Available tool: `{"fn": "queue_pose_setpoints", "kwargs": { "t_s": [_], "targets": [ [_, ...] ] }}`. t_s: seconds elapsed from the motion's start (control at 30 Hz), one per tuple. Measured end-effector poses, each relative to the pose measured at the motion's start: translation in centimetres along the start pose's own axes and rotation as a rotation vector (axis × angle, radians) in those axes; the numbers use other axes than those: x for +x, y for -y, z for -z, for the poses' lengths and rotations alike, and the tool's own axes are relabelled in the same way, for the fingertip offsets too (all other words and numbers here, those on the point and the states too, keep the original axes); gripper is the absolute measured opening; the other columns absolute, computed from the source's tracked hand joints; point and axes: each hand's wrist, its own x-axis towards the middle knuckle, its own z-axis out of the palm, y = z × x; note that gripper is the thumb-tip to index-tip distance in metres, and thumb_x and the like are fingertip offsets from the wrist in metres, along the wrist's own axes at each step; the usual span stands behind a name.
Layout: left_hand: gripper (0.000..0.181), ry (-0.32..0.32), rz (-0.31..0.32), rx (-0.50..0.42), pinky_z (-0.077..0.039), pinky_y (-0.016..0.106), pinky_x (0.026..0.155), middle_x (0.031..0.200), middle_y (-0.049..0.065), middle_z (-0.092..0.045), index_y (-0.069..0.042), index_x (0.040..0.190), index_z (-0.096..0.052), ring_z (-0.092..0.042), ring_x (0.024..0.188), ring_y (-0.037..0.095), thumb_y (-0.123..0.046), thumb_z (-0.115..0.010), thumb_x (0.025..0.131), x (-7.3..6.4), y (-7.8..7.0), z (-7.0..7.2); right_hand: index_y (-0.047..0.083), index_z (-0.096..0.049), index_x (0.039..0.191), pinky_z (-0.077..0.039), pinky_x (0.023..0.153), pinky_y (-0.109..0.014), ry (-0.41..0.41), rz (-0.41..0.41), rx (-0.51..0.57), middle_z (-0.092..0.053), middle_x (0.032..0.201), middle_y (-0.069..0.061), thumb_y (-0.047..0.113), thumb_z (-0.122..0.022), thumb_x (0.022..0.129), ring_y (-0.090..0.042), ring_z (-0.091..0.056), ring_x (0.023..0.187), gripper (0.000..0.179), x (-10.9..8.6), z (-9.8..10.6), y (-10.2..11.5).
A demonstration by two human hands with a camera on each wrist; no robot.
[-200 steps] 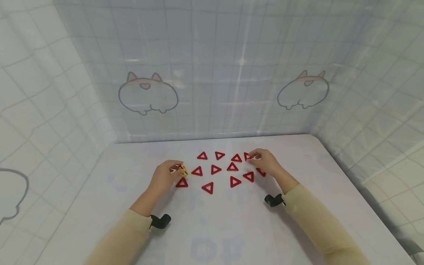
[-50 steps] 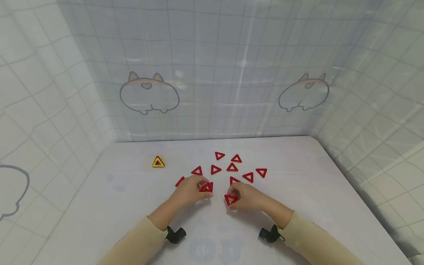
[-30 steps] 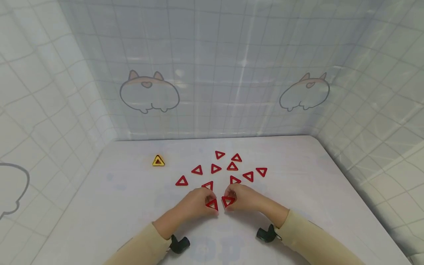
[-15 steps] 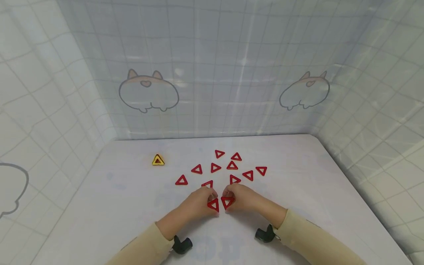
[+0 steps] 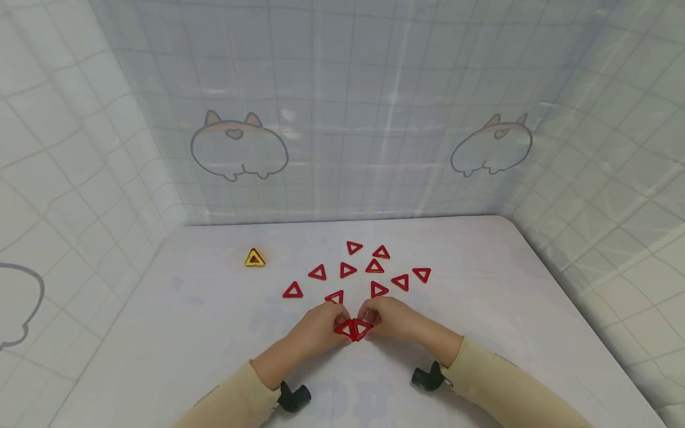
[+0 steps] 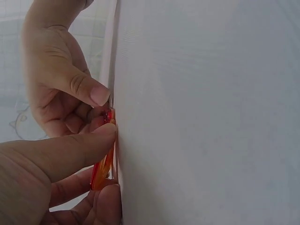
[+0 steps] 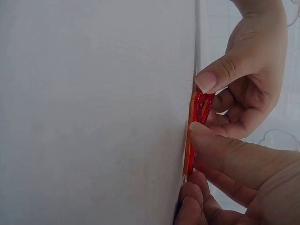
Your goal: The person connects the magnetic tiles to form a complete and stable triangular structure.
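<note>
My left hand (image 5: 317,329) pinches a hollow red triangle tile (image 5: 342,324) between thumb and fingers. Another red triangle tile (image 5: 365,323) is pinched the same way by my right hand (image 5: 395,319). Edge to edge, the two tiles meet in front of me, low over the white tabletop. From the left wrist, the left thumb (image 6: 101,136) lies on a red and orange tile edge (image 6: 104,166), with the other hand just beyond. In the right wrist view the right thumb (image 7: 211,136) presses a tile (image 7: 191,159); the left fingertips hold the adjoining tile (image 7: 205,101).
Several red triangle tiles lie spread behind my hands, among them one triangle (image 5: 292,290) at left and one triangle (image 5: 421,274) at right. A yellow triangular piece (image 5: 255,258) with a dark red centre sits back left. Grid-patterned curtains (image 5: 342,119) surround the white table (image 5: 214,309).
Earlier the left hand held the yellow piece; now it sits back left. Both hands came forward to the centre with a red triangle each, and the gap between the two tiles has closed.
</note>
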Motion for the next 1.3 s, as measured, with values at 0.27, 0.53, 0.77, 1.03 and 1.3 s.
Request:
{"fn": "queue_pose_setpoints", "kwargs": {
  "t_s": [0.27, 0.53, 0.77, 1.03, 1.3],
  "targets": [
    [0.034, 0.000, 0.004, -0.014, -0.056, 0.032, 0.074, 0.087, -0.005, -0.062, -0.012, 0.100, -0.066, -0.058, 0.080, 0.012, -0.019, -0.088, 0.076, 0.0, 0.0, 0.0, 0.016, -0.070, 0.102, -0.053, 0.068, -0.025, 0.003, -0.009, 0.003, -0.063, 0.082, 0.006, 0.011, -0.086, 0.078, -0.012, -0.058, 0.076, 0.029, 0.1, 0.0, 0.4],
    [0.032, -0.010, 0.006, -0.016, -0.056, 0.031, 0.073, 0.086, -0.005, -0.064, -0.013, 0.101, -0.067, -0.059, 0.080, 0.012, -0.017, -0.088, 0.076, -0.1, -0.1, -0.3, 0.014, -0.070, 0.100, -0.054, 0.074, -0.027, -0.024, -0.025, -0.028, -0.063, 0.085, 0.007, 0.009, -0.086, 0.077, -0.012, -0.058, 0.080, 0.029, 0.2, -0.5, 0.6],
    [0.033, -0.032, -0.015, 0.019, -0.056, 0.031, 0.073, 0.088, -0.005, -0.065, -0.013, 0.102, -0.067, -0.060, 0.082, 0.013, -0.019, -0.088, 0.076, -0.3, 0.0, -0.6, 0.012, -0.068, 0.099, -0.056, 0.071, -0.030, -0.028, -0.040, -0.021, -0.064, 0.085, 0.003, 0.008, -0.086, 0.076, -0.014, -0.059, 0.079, 0.029, -0.2, -0.6, 1.2],
    [0.034, -0.050, -0.045, 0.060, -0.056, 0.029, 0.073, 0.090, -0.004, -0.064, -0.012, 0.103, -0.067, -0.060, 0.082, 0.012, -0.019, -0.087, 0.077, -0.4, 0.0, -0.7, 0.014, -0.069, 0.102, -0.056, 0.070, -0.028, -0.017, -0.051, 0.020, -0.064, 0.085, 0.004, 0.011, -0.087, 0.076, -0.012, -0.059, 0.076, 0.032, -0.2, -0.4, 0.9],
    [0.032, -0.044, -0.056, 0.093, -0.054, 0.028, 0.072, 0.088, -0.005, -0.063, -0.011, 0.104, -0.072, -0.058, 0.080, 0.010, -0.020, -0.088, 0.077, -0.4, 0.0, -0.5, 0.019, -0.070, 0.104, -0.053, 0.066, -0.029, 0.015, -0.034, 0.055, -0.061, 0.080, 0.005, 0.018, -0.088, 0.077, -0.015, -0.058, 0.073, 0.033, 0.0, -0.4, 0.0]
  ]
}}
